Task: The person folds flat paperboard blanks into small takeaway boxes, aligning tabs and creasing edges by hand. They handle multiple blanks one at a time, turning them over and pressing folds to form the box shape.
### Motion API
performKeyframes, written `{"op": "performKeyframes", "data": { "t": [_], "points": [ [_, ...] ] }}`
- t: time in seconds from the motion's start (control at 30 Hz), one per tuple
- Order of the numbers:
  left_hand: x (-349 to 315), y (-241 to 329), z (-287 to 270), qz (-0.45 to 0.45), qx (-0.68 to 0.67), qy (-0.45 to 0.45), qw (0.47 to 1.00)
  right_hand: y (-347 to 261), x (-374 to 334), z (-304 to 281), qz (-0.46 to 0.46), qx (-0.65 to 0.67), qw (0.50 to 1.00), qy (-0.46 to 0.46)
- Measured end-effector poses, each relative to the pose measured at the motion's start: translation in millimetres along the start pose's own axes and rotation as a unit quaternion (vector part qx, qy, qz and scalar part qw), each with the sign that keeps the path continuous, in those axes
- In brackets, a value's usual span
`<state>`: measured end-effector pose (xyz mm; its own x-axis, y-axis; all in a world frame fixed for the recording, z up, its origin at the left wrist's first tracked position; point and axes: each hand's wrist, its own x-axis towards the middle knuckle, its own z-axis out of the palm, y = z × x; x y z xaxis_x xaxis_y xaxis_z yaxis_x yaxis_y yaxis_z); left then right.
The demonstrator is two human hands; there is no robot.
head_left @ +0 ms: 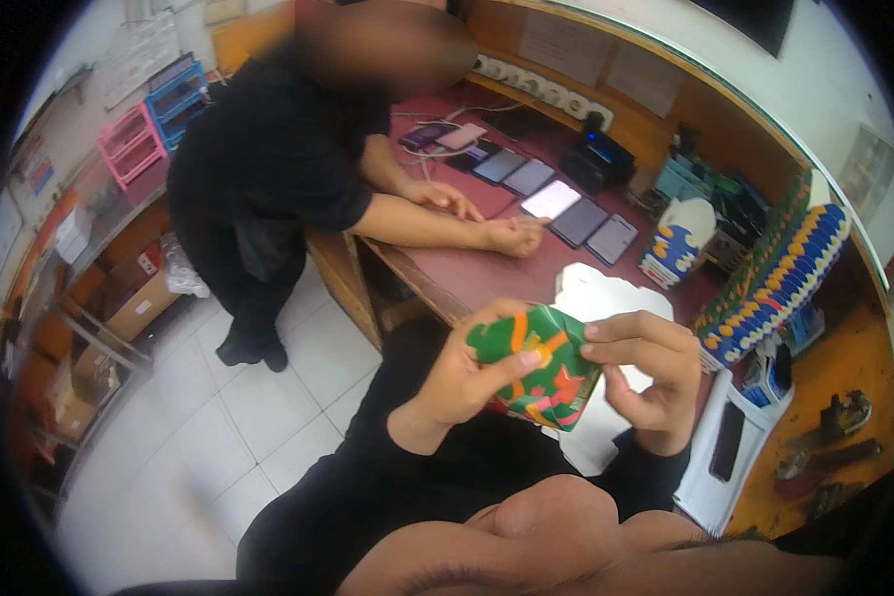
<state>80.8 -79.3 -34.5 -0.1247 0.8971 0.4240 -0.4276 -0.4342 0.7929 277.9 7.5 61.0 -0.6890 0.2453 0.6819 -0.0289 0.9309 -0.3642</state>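
A green paper carton (pixel 541 372) with orange, red and pink patterns is held up in front of me, partly folded into a box shape. My left hand (pixel 462 372) grips its left side, thumb lying across the front face. At its right edge, my right hand (pixel 656 363) pinches the carton with bent fingers. Flat white card blanks (pixel 606 293) lie on the desk behind and beneath the carton, partly hidden by it and by my right hand. Whether the carton's bottom is closed cannot be seen.
A tall nested stack of patterned cartons (pixel 780 273) leans at the right, near a single blue-and-white carton (pixel 677 238). Several phones (pixel 571 221) lie on the red desk. A person in black (pixel 268 169) reaches over it. A dark phone (pixel 727 442) rests on a white tray (pixel 700 497).
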Motion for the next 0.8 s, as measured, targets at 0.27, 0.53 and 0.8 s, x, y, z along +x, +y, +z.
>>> {"op": "performKeyframes", "data": {
  "t": [0.27, 0.53, 0.8],
  "points": [
    [-7, 0, -11, 0.087, 0.183, -0.088, 0.975, 5, 0, 1, 0.113, 0.101, 0.988, 0.012],
    [-4, 1, -5, 0.161, 0.216, -0.076, 0.96, 2, -5, 5, 0.074, -0.023, 0.995, -0.057],
    [2, 10, -5, 0.172, 0.339, 0.024, 0.925, 37, 11, 21, 0.018, -0.03, 0.97, 0.241]
  ]
}}
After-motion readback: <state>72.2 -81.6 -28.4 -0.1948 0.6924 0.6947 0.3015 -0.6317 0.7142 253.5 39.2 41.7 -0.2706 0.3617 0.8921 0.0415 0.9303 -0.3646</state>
